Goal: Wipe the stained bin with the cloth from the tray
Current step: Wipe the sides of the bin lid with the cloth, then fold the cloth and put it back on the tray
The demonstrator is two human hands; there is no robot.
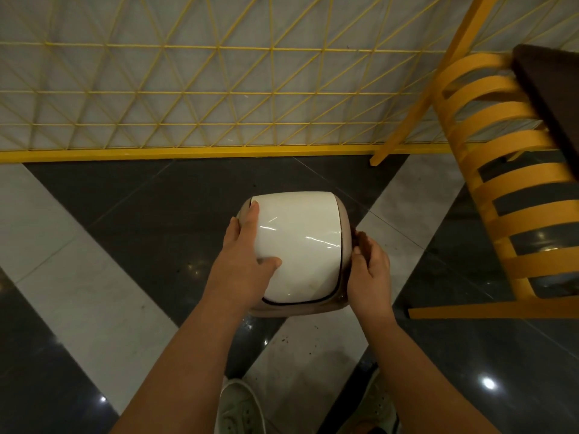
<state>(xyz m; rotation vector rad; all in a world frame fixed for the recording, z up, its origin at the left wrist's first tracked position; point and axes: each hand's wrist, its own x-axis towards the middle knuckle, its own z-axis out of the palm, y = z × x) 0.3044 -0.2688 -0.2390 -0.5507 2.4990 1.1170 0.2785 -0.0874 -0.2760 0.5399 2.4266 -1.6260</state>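
Note:
A small bin [300, 242] with a glossy white swing lid and a beige body stands on the tiled floor in the middle of the view. My left hand [247, 258] rests on the lid's left side, with the thumb across the white surface and the fingers along the left rim. My right hand [369, 270] grips the bin's right edge, fingers curled against the beige rim. Faint yellowish marks show on the lower part of the lid. No cloth or tray is in view.
A yellow wire-mesh fence [200, 95] with a yellow base rail runs along the far side. A yellow slatted chair [507, 170] with a dark seat stands at the right. My shoes [241, 408] are on the grey and white floor below the bin.

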